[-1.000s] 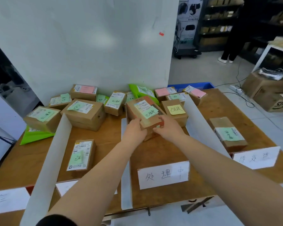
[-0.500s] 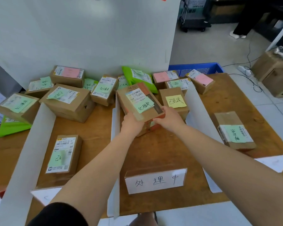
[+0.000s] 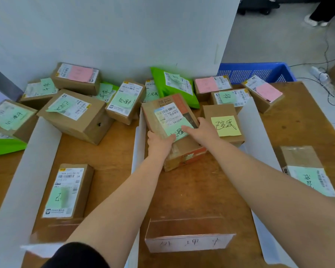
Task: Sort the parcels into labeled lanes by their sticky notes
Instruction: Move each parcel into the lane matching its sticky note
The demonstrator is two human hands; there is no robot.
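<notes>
Brown cardboard parcel with orange printed edge (image 3: 182, 151) sits in the middle lane of the wooden bench (image 3: 302, 117), far end raised, tilted toward the camera. White shipping label and green sticky note (image 3: 179, 130) on its top face; the writing is partly covered by fingers.

Left hand (image 3: 159, 141) grips the parcel's near-left corner, thumb on top over the note's edge. Right hand (image 3: 199, 129) grips the right side, fingers curled over the top face and touching the note.

At 3 o'clock, just beside the parcel: cardboard box with yellow sticky note (image 3: 225, 125), same lane. White paper lane dividers (image 3: 138, 144) run on both sides of the lane. At 6 o'clock, near bench edge: white folded lane label card (image 3: 189, 243), characters blurred.

Left lane, 8 o'clock: flat cardboard box with green note (image 3: 66, 192). Right lane, 4 o'clock: cardboard box with green note (image 3: 307, 171).

From 9 to 1 o'clock, along the white wall panel (image 3: 114, 31): heap of unsorted boxes with green and pink notes, plus a green plastic mailer bag (image 3: 174, 86). Blue perforated plastic crate (image 3: 255, 71) at 1 o'clock, behind the bench.
</notes>
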